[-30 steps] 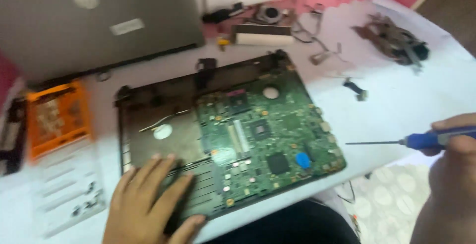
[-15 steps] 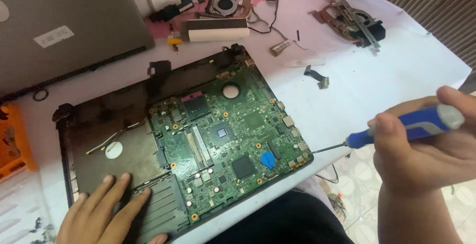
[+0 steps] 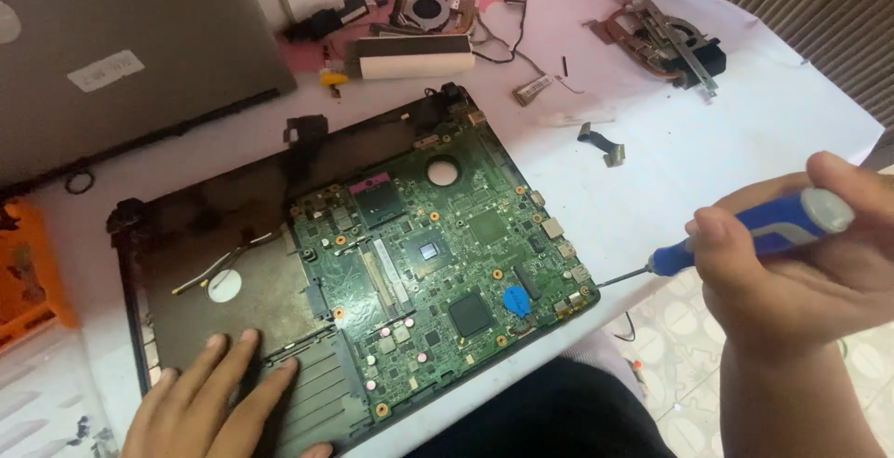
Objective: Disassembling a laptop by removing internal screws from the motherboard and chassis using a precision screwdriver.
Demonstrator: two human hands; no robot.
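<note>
A flat green board (image 3: 438,272), bumpy with little chips and shiny dots, sits in a black plastic laptop shell (image 3: 223,225) on a white table (image 3: 745,141). The left hand (image 3: 209,402) lies open and flat on the shell just left of the board's near corner, fingers spread, holding nothing. The right hand (image 3: 792,262) is off the board's right edge, curled tight around a screwdriver (image 3: 745,239) with a smooth blue and white handle. Its thin metal tip points at the board's right edge, very close to it. A round copper fan (image 3: 666,39) lies far behind the board.
</note>
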